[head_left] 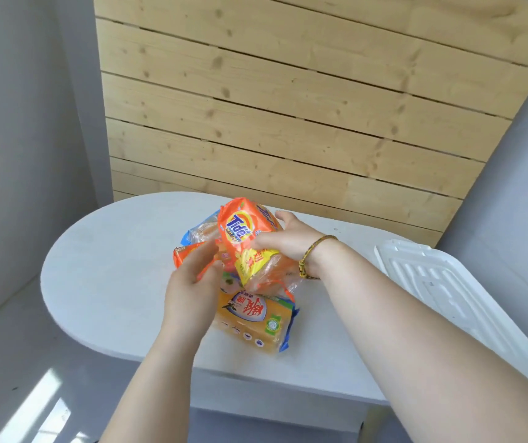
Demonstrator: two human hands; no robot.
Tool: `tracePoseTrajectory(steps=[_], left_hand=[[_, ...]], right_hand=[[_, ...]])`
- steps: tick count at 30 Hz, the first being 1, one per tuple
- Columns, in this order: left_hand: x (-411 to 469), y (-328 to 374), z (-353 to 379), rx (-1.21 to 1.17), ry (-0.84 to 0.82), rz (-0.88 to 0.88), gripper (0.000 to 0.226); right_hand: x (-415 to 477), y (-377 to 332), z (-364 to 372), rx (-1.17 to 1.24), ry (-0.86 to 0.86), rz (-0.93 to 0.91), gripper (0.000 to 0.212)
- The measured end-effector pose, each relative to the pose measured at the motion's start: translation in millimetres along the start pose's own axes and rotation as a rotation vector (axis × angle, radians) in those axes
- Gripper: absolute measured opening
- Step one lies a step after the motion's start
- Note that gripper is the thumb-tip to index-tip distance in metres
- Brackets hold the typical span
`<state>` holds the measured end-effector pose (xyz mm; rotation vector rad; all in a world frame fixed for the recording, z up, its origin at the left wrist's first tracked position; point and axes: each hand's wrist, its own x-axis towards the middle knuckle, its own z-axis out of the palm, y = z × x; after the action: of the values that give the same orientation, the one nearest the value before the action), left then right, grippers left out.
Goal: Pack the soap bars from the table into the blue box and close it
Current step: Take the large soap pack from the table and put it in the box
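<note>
The right hand (288, 241) grips the orange Tide pack (246, 241), fingers closed round it, raised over the pile mid-table (103, 282). Its long axis runs from far-left down to near-right, logo end away. The left hand (192, 282) pinches an orange wrapper (189, 251) beneath. Four soap packs show: Tide, orange wrapper, a blue-edged pack (202, 228) behind, a yellow pack (253, 318) nearest. One white lid (432, 282) lies right

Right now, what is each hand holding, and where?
The right hand grips the orange Tide soap pack by its side. The left hand pinches another orange wrapper by its edge.
</note>
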<state>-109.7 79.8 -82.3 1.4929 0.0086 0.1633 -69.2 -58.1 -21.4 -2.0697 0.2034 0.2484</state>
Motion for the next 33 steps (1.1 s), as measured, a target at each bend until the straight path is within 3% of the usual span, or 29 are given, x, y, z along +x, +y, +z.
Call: tracePoseTrajectory(steps=[4, 8, 12, 14, 17, 22, 26, 33], left_hand=[[-11, 12, 21, -0.171, -0.037, -0.005, 0.034], [-28, 18, 51, -0.291, -0.315, -0.119, 0.076], [-54, 27, 91, -0.359, -0.652, -0.103, 0.056], [-69, 29, 115, -0.371, -0.709, -0.117, 0.057], [-103, 26, 161, -0.325, -0.821, -0.131, 0.076], [-156, 11, 232, -0.215, -1.106, -0.163, 0.073], [-183, -17, 274, -0.056, -1.321, -0.135, 0.050], [-198, -84, 323, 0.239, -1.654, -0.257, 0.054]], right_hand=[[-32, 18, -36, 0.241, -0.125, -0.025, 0.074], [-70, 39, -70, 0.302, -0.220, -0.105, 0.063], [-116, 69, -113, 0.312, -0.261, -0.121, 0.041], [-137, 84, -133, 0.251, -0.230, -0.097, 0.047], [-172, 115, -166, 0.156, -0.156, -0.056, 0.055], [-236, 180, -212, 0.099, 0.054, 0.053, 0.070], [-266, 239, -222, 0.032, 0.207, 0.170, 0.082], [-275, 343, -201, -0.128, 0.356, 0.275, 0.091]])
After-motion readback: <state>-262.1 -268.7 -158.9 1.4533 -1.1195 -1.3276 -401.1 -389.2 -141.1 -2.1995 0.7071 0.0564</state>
